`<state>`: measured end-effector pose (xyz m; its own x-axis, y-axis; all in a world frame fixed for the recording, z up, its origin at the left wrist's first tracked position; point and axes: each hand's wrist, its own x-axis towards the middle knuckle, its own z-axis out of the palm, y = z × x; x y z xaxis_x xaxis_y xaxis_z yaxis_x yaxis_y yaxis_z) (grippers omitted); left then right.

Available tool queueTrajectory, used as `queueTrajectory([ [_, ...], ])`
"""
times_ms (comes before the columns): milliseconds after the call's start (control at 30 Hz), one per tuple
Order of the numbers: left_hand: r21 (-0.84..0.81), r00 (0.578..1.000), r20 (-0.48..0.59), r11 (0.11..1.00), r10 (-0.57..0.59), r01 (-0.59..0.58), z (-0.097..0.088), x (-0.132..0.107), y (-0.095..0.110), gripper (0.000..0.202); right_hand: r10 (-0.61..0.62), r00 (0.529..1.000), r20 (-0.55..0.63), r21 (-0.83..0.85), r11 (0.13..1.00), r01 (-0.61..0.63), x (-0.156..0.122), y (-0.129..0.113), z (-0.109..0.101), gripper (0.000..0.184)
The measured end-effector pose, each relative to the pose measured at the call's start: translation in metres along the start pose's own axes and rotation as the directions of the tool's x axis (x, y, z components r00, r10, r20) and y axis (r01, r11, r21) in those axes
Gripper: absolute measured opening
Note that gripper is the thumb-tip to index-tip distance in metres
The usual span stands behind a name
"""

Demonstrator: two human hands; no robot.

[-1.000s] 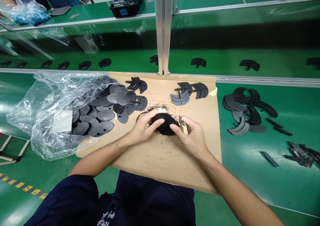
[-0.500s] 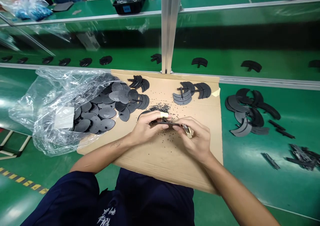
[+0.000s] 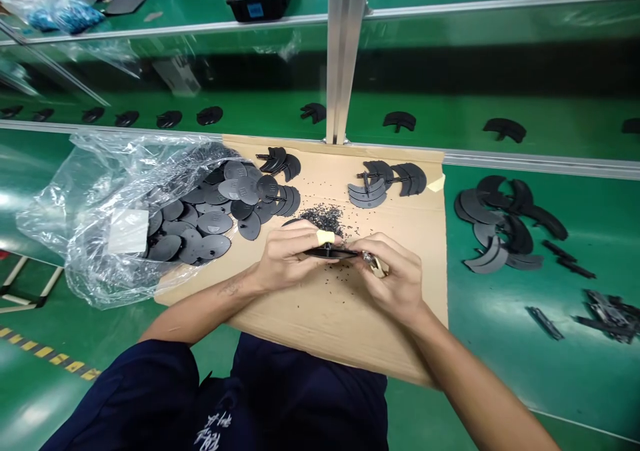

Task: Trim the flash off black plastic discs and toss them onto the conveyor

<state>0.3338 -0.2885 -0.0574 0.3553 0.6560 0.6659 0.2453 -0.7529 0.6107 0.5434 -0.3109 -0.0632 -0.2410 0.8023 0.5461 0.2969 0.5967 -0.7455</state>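
My left hand [image 3: 287, 258] pinches a flat black plastic disc [image 3: 331, 253], held edge-on above a cardboard sheet [image 3: 325, 318]. One finger of that hand wears a yellow tape wrap. My right hand [image 3: 395, 278] grips a small tool with a tan handle [image 3: 376, 266], and its tip meets the disc's right edge. Tiny black shavings [image 3: 325, 216] lie scattered on the cardboard just beyond my hands.
A clear plastic bag [image 3: 100, 218] at the left spills several black discs [image 3: 210, 221] onto the cardboard. Trimmed half-moon pieces [image 3: 385, 181] lie at the cardboard's far edge and in a pile [image 3: 505, 221] to the right. Black sprue scraps [image 3: 605, 314] sit far right. A conveyor [image 3: 450, 114] carries more parts behind a metal post [image 3: 343, 51].
The disc lay flat-faced toward me a second ago; it is now turned edge-on between both hands. My hands have shifted slightly; the view has drifted a little.
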Motion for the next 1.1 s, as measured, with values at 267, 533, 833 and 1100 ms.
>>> queueTrajectory([
  [267,0.005,0.998,0.04,0.999,0.052,-0.052,0.0,-0.002,-0.002,0.031,-0.013,1.0,0.02,-0.025,1.0,0.014,0.0,0.0,-0.003,0.018],
  [533,-0.025,0.999,-0.038,0.999,0.035,-0.035,0.004,-0.003,0.001,0.024,-0.039,0.999,-0.01,0.056,0.998,0.039,0.0,-0.001,-0.001,0.021],
  [833,-0.068,0.984,0.047,0.982,-0.172,0.175,-0.002,-0.004,-0.004,0.026,0.136,0.991,0.008,-0.01,0.991,-0.136,0.008,0.001,-0.006,0.009],
  [1100,-0.003,0.992,0.12,1.0,-0.025,0.025,-0.004,0.0,-0.009,0.017,-0.032,0.986,0.166,-0.336,0.938,0.087,0.001,0.018,-0.006,0.017],
])
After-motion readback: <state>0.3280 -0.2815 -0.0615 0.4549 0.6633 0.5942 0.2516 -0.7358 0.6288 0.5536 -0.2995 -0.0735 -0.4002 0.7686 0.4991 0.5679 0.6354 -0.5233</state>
